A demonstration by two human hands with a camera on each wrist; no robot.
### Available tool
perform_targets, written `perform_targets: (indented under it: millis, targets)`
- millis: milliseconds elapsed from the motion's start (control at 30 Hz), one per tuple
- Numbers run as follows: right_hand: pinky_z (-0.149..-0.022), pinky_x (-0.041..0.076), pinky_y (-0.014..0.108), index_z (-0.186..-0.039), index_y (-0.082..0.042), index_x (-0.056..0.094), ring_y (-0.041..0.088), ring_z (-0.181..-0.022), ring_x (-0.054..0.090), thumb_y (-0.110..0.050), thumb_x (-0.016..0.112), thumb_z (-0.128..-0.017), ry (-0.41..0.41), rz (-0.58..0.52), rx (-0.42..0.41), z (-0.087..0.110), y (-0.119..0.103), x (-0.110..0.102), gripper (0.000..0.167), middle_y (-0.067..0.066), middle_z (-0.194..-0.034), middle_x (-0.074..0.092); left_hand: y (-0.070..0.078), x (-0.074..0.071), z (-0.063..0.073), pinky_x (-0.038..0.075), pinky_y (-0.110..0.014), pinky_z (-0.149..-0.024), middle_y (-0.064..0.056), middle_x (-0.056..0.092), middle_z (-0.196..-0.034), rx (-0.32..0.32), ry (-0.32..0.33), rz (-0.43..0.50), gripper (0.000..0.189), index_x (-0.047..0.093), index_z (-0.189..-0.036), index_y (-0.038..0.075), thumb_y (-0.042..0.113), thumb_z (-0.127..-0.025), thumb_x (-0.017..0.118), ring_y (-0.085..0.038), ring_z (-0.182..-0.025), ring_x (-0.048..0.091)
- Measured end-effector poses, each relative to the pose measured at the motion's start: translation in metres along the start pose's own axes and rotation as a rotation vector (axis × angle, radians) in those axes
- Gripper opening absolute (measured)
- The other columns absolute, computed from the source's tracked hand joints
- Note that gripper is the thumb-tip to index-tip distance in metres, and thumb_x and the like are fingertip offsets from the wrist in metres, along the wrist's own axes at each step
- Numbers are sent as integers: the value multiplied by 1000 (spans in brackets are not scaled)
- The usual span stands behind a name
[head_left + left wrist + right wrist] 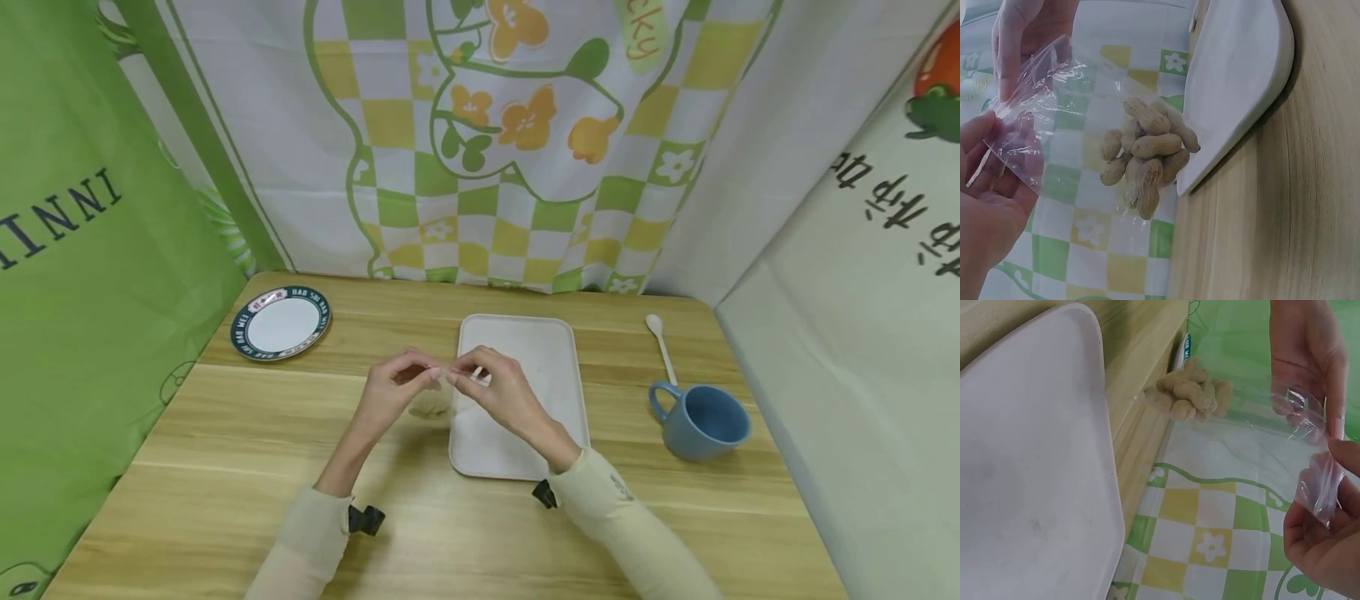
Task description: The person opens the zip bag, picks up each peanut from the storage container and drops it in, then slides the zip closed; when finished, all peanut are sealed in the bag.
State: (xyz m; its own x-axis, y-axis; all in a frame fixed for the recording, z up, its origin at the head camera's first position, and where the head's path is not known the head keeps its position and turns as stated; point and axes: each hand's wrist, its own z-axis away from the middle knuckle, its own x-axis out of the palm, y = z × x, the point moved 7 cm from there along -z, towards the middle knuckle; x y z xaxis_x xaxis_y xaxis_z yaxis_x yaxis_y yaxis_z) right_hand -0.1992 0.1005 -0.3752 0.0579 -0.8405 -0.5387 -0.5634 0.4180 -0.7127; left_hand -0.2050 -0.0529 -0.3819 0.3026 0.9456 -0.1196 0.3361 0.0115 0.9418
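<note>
Both hands pinch the upper edge of a clear plastic bag (1085, 112), the left hand (386, 396) on one side and the right hand (510, 396) on the other, fingertips close together. Several unshelled peanuts (1157, 147) lie bunched at the bag's lower end. In the head view the bag hangs by the left edge of a white tray (517, 433), and the hands hide much of it. The right wrist view shows thumb and fingers at the bag's gathered edge (1325, 487), with the peanuts hanging farthest from the hands.
A plate with a dark green patterned rim (322, 321) sits at the back left of the wooden table (420, 542). On the right stand a blue mug (693, 433) and, behind it, a white spoon (660, 342). A checkered curtain (480, 208) hangs along the back.
</note>
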Motion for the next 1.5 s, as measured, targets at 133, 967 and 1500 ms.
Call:
perform_targets:
  millis: [133, 967, 1500]
  targets:
    - [-75, 53, 37, -94, -8, 70, 11, -81, 61, -13, 70, -88, -20, -11, -12, 1, -1, 1, 7, 0, -90, 67, -2, 0, 1, 56, -32, -77, -16, 63, -92, 8, -3, -4, 8, 67, -96, -6, -3, -90, 63, -30, -81, 63]
    - [-75, 53, 34, -91, -11, 71, 7, -78, 61, -16, 72, -87, -19, -25, 4, 2, -1, -3, 7, -4, -88, 68, -8, 3, -1, 52, -33, -78, -11, 65, -91, 7, -20, -97, 6, 69, -94, 0, 0, -90, 64, -14, -84, 60]
    - [-80, 54, 42, -93, -9, 71, 18, -85, 64, -14, 71, -87, 72, -125, 56, 6, -3, -13, 8, 3, -90, 70, -16, 8, -8, 51, -25, -71, -4, 66, -94, 50, -57, -26, 9, 70, -98, 5, 5, -90, 66, -16, -82, 60]
